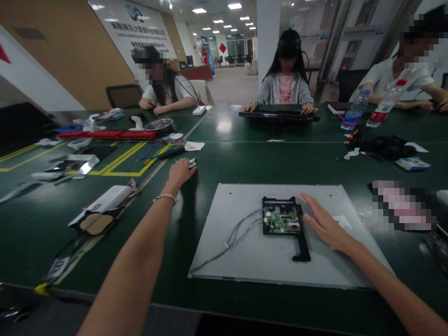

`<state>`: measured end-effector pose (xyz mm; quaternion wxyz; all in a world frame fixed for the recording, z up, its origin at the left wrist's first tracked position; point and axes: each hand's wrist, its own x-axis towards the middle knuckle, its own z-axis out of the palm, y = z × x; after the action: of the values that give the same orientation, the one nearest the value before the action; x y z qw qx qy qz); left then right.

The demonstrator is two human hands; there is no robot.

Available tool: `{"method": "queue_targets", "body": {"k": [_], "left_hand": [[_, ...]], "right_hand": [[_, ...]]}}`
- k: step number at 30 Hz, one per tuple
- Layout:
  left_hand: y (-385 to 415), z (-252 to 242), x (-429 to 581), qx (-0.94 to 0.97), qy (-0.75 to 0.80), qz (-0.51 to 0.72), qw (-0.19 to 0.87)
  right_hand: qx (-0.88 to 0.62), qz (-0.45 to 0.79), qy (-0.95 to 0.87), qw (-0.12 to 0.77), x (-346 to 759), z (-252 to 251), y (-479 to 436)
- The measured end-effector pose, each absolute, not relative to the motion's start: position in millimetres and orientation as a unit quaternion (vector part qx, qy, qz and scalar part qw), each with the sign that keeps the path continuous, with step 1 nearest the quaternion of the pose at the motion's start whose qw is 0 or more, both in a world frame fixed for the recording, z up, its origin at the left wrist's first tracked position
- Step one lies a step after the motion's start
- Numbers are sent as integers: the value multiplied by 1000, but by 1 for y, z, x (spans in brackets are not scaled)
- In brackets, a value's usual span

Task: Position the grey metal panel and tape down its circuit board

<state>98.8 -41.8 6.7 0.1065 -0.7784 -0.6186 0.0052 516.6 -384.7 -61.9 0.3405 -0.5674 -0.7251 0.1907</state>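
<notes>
My left hand reaches out over the green table, its fingers curled down close to the surface. Small pale bits show at its fingertips; I cannot make out what they are. In front of me lies a flat grey metal-backed display panel. On it rests a black plastic bracket with a green circuit board, from which grey cables run to the panel's lower left corner. My right hand is open, fingers stretched, over the panel just right of the bracket.
A white battery-like pack lies left of my left arm. Wires, metal parts and a red strip lie farther left. Opposite, a person holds a black screen. Bottles and black parts stand right.
</notes>
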Motion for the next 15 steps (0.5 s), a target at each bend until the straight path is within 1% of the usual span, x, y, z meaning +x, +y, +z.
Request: {"method": "queue_targets", "body": {"k": [9, 15], "left_hand": [[-21, 6, 103, -764, -638, 30, 91], [-8, 2, 105, -769, -635, 7, 70]], "right_hand": [[-575, 209, -712, 344, 518, -66, -377], [-580, 215, -706, 345, 519, -68, -373]]}}
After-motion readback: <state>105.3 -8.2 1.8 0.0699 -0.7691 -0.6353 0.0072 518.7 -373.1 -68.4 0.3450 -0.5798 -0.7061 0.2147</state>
